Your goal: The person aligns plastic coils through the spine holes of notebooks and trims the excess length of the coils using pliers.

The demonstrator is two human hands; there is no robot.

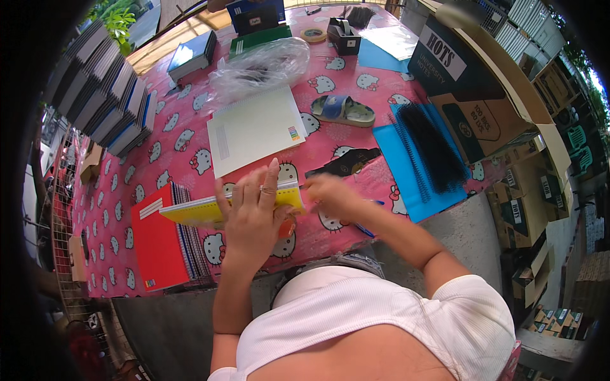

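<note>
A yellow-covered notebook [197, 211] is tilted up on its long edge at the near middle of the table. My left hand [253, 206] grips it, fingers over its upper edge and thumb low by its right end. My right hand [333, 198] is curled and blurred by motion at the notebook's right end; what its fingers pinch, if anything, is hidden. An orange thing [286, 227] shows below the left thumb. To the left, red notebooks [159, 241] with spiral bindings lie stacked. Beyond my hands is a stack of cream-covered notebooks [254, 136].
Black plastic coils [432, 149] lie on blue sheets [406, 184] at right, by a large cardboard box [470, 89]. A slipper [343, 110], plastic bag [273, 63] and tape dispenser [344, 38] stand farther back. Tall notebook stacks [101, 89] rise at far left. A blue pen [364, 230] lies near the edge.
</note>
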